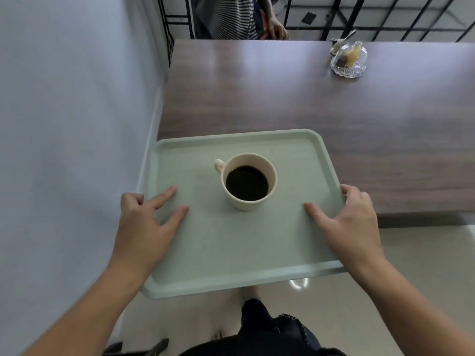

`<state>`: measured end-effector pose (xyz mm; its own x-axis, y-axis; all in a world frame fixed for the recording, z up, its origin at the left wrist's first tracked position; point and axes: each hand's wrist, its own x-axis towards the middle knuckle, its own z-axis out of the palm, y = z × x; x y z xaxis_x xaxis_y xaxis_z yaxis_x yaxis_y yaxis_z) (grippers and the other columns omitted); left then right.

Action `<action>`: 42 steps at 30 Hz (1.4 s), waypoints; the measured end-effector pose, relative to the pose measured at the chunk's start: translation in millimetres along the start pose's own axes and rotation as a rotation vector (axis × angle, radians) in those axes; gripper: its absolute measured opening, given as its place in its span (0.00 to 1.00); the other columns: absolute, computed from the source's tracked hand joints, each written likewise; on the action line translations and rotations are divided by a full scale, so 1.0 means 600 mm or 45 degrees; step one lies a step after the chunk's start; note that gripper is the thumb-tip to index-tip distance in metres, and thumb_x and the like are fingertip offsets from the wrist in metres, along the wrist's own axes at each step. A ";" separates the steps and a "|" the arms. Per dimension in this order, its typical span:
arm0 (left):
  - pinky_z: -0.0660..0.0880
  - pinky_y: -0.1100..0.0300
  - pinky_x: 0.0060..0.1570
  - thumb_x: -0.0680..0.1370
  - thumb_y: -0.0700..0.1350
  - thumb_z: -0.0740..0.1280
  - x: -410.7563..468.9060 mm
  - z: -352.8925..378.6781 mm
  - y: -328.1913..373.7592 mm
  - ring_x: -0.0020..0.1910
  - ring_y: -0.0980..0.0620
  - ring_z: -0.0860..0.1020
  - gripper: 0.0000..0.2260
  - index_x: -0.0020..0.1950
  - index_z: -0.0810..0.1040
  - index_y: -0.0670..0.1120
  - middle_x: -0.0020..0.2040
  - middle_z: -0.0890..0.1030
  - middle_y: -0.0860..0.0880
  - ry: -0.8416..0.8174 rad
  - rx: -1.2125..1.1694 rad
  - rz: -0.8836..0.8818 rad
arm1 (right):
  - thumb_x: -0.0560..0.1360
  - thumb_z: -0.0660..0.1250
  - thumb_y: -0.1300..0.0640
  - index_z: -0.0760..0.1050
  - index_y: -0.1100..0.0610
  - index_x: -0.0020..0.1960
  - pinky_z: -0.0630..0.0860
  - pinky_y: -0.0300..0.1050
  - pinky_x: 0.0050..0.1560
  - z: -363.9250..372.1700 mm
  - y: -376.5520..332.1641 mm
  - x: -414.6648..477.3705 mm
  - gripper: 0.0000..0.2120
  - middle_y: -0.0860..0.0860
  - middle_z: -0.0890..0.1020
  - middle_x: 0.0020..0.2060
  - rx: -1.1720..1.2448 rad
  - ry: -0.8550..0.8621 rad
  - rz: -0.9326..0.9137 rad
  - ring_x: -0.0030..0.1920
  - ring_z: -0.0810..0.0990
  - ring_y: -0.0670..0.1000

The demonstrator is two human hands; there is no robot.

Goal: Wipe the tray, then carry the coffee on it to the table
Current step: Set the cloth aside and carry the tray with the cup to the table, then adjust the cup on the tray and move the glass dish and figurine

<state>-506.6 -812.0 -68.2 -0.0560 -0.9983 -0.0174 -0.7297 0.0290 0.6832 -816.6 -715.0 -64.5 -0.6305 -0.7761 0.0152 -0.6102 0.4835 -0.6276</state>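
A pale green tray (231,247) is held level in the air, its far end over the near left corner of a dark wooden table (334,119). A cream cup (248,181) full of black coffee stands upright near the tray's middle, handle pointing far left. My left hand (146,224) grips the tray's left edge, thumb and a finger lying on its surface. My right hand (349,222) grips the right edge, thumb on top.
A glass dish (348,61) with small items stands at the table's far right. A person in a striped top (231,16) is beyond the table's far edge, before a black metal railing (385,16). A pale wall (64,124) runs along the left. Light floor tiles lie below.
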 end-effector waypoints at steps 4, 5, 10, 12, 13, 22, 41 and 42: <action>0.67 0.65 0.48 0.71 0.58 0.70 0.089 0.044 0.022 0.42 0.58 0.71 0.24 0.67 0.75 0.58 0.52 0.64 0.49 0.003 0.014 -0.008 | 0.68 0.75 0.44 0.70 0.57 0.64 0.68 0.45 0.52 0.030 -0.002 0.101 0.30 0.50 0.72 0.49 0.004 0.009 0.015 0.52 0.71 0.51; 0.68 0.65 0.47 0.72 0.58 0.70 0.107 0.053 0.027 0.42 0.57 0.71 0.23 0.67 0.75 0.58 0.52 0.64 0.49 -0.004 0.019 -0.009 | 0.68 0.75 0.44 0.70 0.57 0.64 0.68 0.45 0.52 0.036 -0.002 0.123 0.30 0.50 0.72 0.49 -0.004 0.010 0.019 0.53 0.72 0.52; 0.69 0.61 0.53 0.72 0.58 0.69 0.200 0.090 0.035 0.45 0.61 0.68 0.25 0.68 0.74 0.57 0.53 0.64 0.49 -0.009 0.052 0.033 | 0.69 0.74 0.43 0.69 0.57 0.65 0.75 0.51 0.55 0.067 -0.008 0.211 0.32 0.51 0.72 0.51 -0.011 0.000 0.016 0.54 0.72 0.52; 0.69 0.59 0.55 0.72 0.58 0.69 0.231 0.099 0.038 0.44 0.58 0.67 0.25 0.68 0.73 0.57 0.53 0.64 0.48 -0.012 0.079 0.048 | 0.69 0.74 0.42 0.69 0.57 0.66 0.75 0.53 0.57 0.077 -0.010 0.234 0.32 0.51 0.73 0.52 -0.018 0.000 0.041 0.54 0.73 0.53; 0.70 0.58 0.56 0.72 0.58 0.69 0.243 0.102 0.039 0.46 0.56 0.67 0.25 0.68 0.73 0.57 0.53 0.64 0.48 -0.013 0.083 0.055 | 0.69 0.74 0.42 0.69 0.57 0.66 0.75 0.54 0.58 0.082 -0.012 0.242 0.32 0.51 0.73 0.52 -0.013 0.006 0.052 0.55 0.73 0.53; 0.74 0.46 0.57 0.74 0.58 0.66 0.268 0.104 0.032 0.50 0.48 0.67 0.26 0.71 0.70 0.56 0.53 0.61 0.49 -0.116 0.238 0.103 | 0.69 0.73 0.43 0.70 0.60 0.66 0.72 0.54 0.59 0.101 -0.021 0.257 0.32 0.53 0.74 0.51 -0.148 0.027 0.069 0.55 0.71 0.54; 0.61 0.81 0.53 0.82 0.52 0.54 0.228 0.150 0.212 0.60 0.72 0.68 0.19 0.72 0.66 0.55 0.64 0.70 0.59 -0.392 -0.608 -0.010 | 0.81 0.54 0.41 0.77 0.46 0.66 0.67 0.46 0.71 0.089 -0.202 0.377 0.20 0.40 0.79 0.64 0.235 -0.984 -0.275 0.65 0.74 0.40; 0.60 0.81 0.55 0.82 0.52 0.53 0.232 0.150 0.211 0.62 0.74 0.66 0.20 0.74 0.63 0.56 0.65 0.69 0.62 -0.427 -0.629 -0.012 | 0.81 0.54 0.42 0.77 0.47 0.67 0.67 0.46 0.71 0.088 -0.198 0.366 0.21 0.40 0.78 0.64 0.303 -0.955 -0.222 0.65 0.73 0.39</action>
<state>-667.9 -942.9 -49.7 -0.3216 -0.9255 -0.2000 -0.3326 -0.0873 0.9390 -857.1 -964.5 -27.7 0.0061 -0.9383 -0.3458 -0.4983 0.2969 -0.8146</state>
